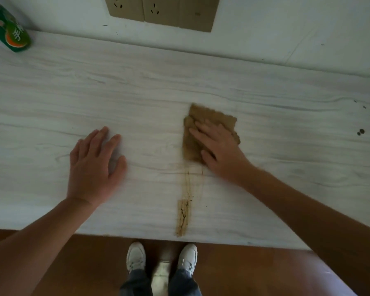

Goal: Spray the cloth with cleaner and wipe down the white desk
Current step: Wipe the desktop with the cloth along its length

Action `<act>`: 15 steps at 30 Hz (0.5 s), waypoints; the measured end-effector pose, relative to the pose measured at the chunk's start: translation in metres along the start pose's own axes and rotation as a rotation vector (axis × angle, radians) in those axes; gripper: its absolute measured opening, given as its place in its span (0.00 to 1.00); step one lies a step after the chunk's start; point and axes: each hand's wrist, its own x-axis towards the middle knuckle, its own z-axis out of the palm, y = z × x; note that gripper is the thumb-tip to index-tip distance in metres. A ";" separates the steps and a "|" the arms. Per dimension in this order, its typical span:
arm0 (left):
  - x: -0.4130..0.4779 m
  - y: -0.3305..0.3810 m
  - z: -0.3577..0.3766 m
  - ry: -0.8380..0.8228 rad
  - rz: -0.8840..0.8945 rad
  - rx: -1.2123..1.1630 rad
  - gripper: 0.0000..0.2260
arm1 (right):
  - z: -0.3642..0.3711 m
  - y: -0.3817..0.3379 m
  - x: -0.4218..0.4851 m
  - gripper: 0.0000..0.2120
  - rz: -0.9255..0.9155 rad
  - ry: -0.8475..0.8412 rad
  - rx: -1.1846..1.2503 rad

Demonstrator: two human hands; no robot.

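Now: one cloth (203, 124) under right hand (219, 149); left hand (94, 165) flat on desk (51, 92).

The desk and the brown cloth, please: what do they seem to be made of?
The desk: probably laminate or painted wood, matt white with printed-looking grey grain lines. The cloth: seemingly soft woven or fleecy fabric, tan, with fuzzy, frayed edges and folds.

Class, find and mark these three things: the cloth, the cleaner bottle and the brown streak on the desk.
cloth (212, 116), head view, its bare far part.
cleaner bottle (10, 32), head view, its green label.
brown streak (183, 216), head view, its darker near end.
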 end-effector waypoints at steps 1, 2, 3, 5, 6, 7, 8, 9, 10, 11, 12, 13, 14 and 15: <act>0.000 0.000 0.000 -0.001 -0.001 -0.002 0.27 | 0.006 -0.015 -0.024 0.27 -0.057 -0.043 -0.010; -0.001 0.000 0.000 -0.005 -0.004 -0.002 0.27 | 0.010 -0.026 -0.045 0.27 -0.112 -0.088 -0.019; -0.001 0.000 0.000 -0.012 -0.007 0.000 0.27 | 0.012 -0.031 -0.058 0.27 -0.168 -0.125 -0.031; -0.001 -0.001 0.000 -0.021 -0.005 0.003 0.27 | 0.008 -0.022 -0.059 0.27 -0.272 -0.173 -0.070; 0.000 -0.002 0.000 -0.021 -0.002 0.004 0.27 | 0.002 -0.010 -0.048 0.26 -0.296 -0.173 -0.104; 0.001 -0.002 0.000 -0.022 -0.001 0.004 0.27 | -0.002 0.005 -0.031 0.26 -0.295 -0.155 -0.133; 0.001 -0.002 0.000 -0.025 0.001 0.004 0.27 | -0.007 0.024 -0.010 0.26 -0.264 -0.119 -0.151; 0.001 -0.002 0.000 -0.026 0.001 0.004 0.27 | -0.012 0.047 0.013 0.26 -0.200 -0.083 -0.160; 0.001 -0.002 0.000 -0.026 0.001 0.002 0.27 | -0.020 0.071 0.036 0.26 -0.118 -0.053 -0.164; 0.001 -0.003 0.000 -0.025 0.003 -0.001 0.27 | -0.030 0.092 0.057 0.27 -0.022 -0.032 -0.163; 0.000 -0.003 0.001 -0.022 0.005 -0.003 0.27 | -0.040 0.109 0.074 0.28 0.075 -0.003 -0.149; 0.000 -0.003 0.001 -0.018 0.006 -0.005 0.27 | -0.049 0.122 0.087 0.29 0.164 0.034 -0.126; 0.000 -0.003 0.001 -0.013 0.007 -0.007 0.27 | -0.054 0.130 0.096 0.29 0.248 0.067 -0.103; 0.000 -0.003 0.001 -0.010 0.008 -0.008 0.27 | -0.056 0.133 0.100 0.28 0.316 0.093 -0.086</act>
